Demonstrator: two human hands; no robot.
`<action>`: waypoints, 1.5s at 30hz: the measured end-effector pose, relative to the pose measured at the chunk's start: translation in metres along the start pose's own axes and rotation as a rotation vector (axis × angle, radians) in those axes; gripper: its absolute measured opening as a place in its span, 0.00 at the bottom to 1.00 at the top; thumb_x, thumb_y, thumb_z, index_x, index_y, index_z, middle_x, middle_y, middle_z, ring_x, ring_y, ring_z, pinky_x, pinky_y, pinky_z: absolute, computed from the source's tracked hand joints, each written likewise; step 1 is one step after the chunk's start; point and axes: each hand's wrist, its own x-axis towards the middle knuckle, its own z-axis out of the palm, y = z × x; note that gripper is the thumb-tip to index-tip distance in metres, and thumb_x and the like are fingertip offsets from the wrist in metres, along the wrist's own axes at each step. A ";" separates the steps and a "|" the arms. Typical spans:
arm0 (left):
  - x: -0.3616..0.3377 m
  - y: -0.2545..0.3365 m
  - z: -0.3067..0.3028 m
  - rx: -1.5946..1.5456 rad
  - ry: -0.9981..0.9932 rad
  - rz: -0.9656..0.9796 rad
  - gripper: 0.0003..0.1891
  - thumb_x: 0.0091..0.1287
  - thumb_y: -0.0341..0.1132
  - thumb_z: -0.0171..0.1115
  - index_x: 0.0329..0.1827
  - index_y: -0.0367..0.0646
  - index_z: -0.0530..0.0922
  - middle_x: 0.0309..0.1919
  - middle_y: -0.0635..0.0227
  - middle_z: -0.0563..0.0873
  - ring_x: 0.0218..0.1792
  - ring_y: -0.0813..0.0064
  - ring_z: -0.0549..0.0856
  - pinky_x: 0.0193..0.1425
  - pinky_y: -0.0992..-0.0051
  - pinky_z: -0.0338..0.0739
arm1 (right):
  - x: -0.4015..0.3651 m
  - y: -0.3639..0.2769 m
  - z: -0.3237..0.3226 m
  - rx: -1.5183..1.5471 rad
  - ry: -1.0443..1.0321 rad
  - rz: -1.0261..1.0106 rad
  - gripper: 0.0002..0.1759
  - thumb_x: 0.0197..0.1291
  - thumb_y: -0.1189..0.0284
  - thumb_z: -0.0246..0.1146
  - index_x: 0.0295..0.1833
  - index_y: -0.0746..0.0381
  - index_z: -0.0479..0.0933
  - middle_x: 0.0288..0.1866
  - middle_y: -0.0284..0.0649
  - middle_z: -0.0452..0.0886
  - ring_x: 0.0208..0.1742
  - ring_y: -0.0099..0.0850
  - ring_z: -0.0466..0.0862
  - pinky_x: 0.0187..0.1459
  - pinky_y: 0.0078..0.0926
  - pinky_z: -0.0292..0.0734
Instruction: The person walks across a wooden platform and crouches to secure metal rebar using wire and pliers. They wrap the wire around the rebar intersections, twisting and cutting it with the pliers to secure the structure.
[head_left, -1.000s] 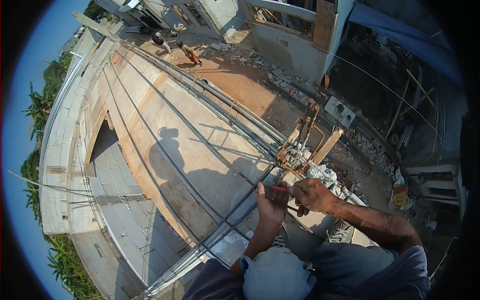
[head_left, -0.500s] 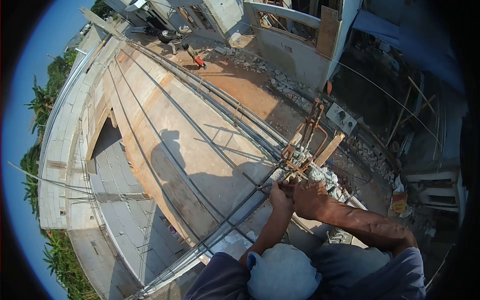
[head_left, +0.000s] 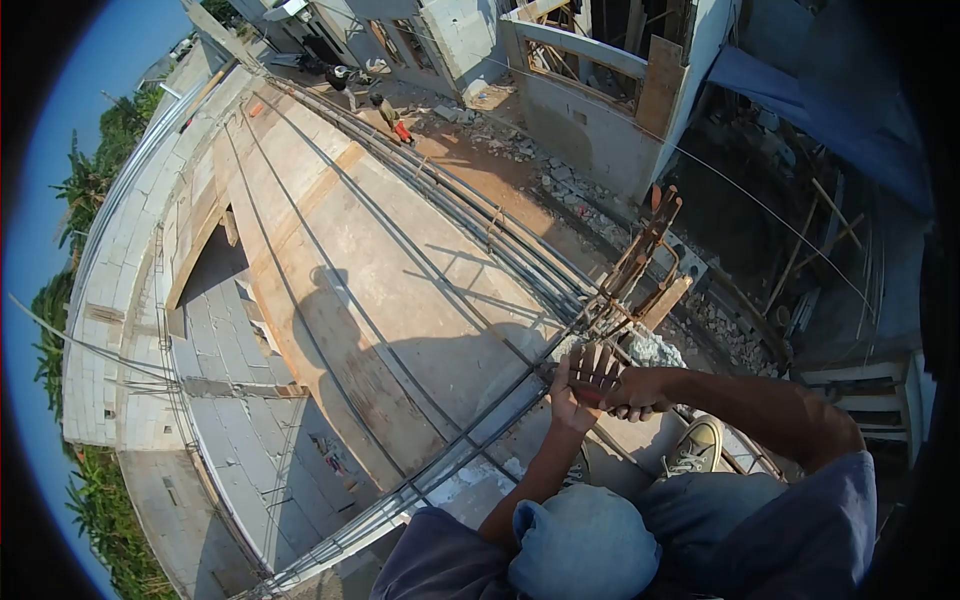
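Observation:
My left hand is raised with its fingers spread apart, just above the point where two bundles of steel rebar meet at the corner of the deck. My right hand sits right beside it, closed around a thin reddish-handled tool whose end reaches under the left palm. Rusty upright bars of a column cage stand just beyond both hands. My shoe rests on the edge below the right forearm.
A wide plywood formwork deck crossed by single bars stretches to the left, with a drop to block walls beyond it. A second rebar bundle runs along the far edge. Rubble, a plank and people on the ground lie below.
The view has tipped and shifted. My left hand went from closed at the bar junction to fingers spread. My right hand stayed closed beside it and my shoe came into view.

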 end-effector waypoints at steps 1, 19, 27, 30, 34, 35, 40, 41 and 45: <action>0.016 0.000 -0.015 -0.004 -0.017 0.005 0.16 0.75 0.48 0.50 0.41 0.45 0.77 0.38 0.64 0.86 0.46 0.64 0.84 0.57 0.56 0.76 | 0.007 0.005 -0.001 0.184 -0.113 0.141 0.20 0.61 0.60 0.65 0.34 0.70 0.78 0.24 0.39 0.80 0.21 0.25 0.79 0.20 0.23 0.71; 0.069 0.011 -0.022 -0.093 0.352 -0.085 0.17 0.77 0.42 0.41 0.26 0.48 0.62 0.14 0.74 0.62 0.17 0.75 0.68 0.32 0.67 0.77 | 0.001 -0.003 0.025 -0.935 0.801 -0.508 0.14 0.55 0.71 0.59 0.43 0.69 0.80 0.41 0.54 0.84 0.45 0.43 0.86 0.40 0.42 0.81; 0.018 -0.005 -0.007 -0.156 -0.009 0.134 0.18 0.75 0.49 0.49 0.35 0.45 0.77 0.31 0.66 0.85 0.39 0.66 0.85 0.50 0.62 0.81 | 0.040 0.053 -0.012 0.020 -0.175 -0.226 0.24 0.55 0.59 0.72 0.39 0.72 0.78 0.30 0.43 0.83 0.29 0.31 0.86 0.28 0.28 0.83; 0.038 -0.008 -0.043 -0.062 0.078 0.049 0.17 0.76 0.47 0.48 0.30 0.47 0.71 0.18 0.73 0.68 0.21 0.74 0.74 0.40 0.64 0.81 | 0.017 0.039 -0.014 0.141 -0.128 0.104 0.28 0.54 0.54 0.71 0.41 0.72 0.77 0.32 0.46 0.84 0.30 0.35 0.86 0.29 0.33 0.83; 0.072 -0.011 -0.086 0.244 0.122 0.165 0.14 0.76 0.45 0.45 0.39 0.44 0.71 0.28 0.69 0.71 0.28 0.73 0.74 0.39 0.65 0.80 | 0.005 0.035 0.003 -0.874 0.300 -0.240 0.29 0.63 0.50 0.62 0.46 0.70 0.77 0.32 0.48 0.84 0.31 0.37 0.87 0.32 0.36 0.83; 0.067 -0.010 -0.081 0.363 0.070 0.204 0.15 0.76 0.45 0.43 0.44 0.43 0.73 0.34 0.66 0.76 0.34 0.72 0.77 0.40 0.67 0.79 | 0.011 0.038 -0.003 -0.874 0.311 -0.250 0.29 0.63 0.50 0.62 0.46 0.70 0.77 0.32 0.48 0.84 0.31 0.37 0.87 0.32 0.36 0.83; 0.001 0.004 0.012 0.180 0.257 -0.035 0.14 0.75 0.45 0.49 0.34 0.46 0.69 0.17 0.72 0.69 0.21 0.73 0.75 0.50 0.59 0.82 | 0.031 0.078 -0.003 0.355 -0.235 -0.236 0.30 0.67 0.46 0.56 0.48 0.67 0.77 0.30 0.44 0.83 0.28 0.33 0.85 0.31 0.33 0.83; 0.003 0.002 -0.001 0.110 0.221 -0.007 0.14 0.76 0.45 0.48 0.34 0.46 0.69 0.17 0.73 0.69 0.21 0.73 0.75 0.50 0.60 0.81 | 0.023 0.087 0.006 0.356 -0.189 -0.143 0.32 0.66 0.44 0.55 0.47 0.67 0.77 0.29 0.43 0.83 0.28 0.32 0.85 0.31 0.32 0.83; 0.016 -0.008 -0.022 0.117 0.323 0.111 0.13 0.76 0.42 0.45 0.32 0.48 0.66 0.17 0.75 0.65 0.18 0.76 0.70 0.43 0.63 0.83 | 0.005 0.073 0.006 0.274 0.005 0.019 0.39 0.64 0.36 0.49 0.43 0.66 0.78 0.27 0.42 0.81 0.33 0.33 0.85 0.31 0.35 0.81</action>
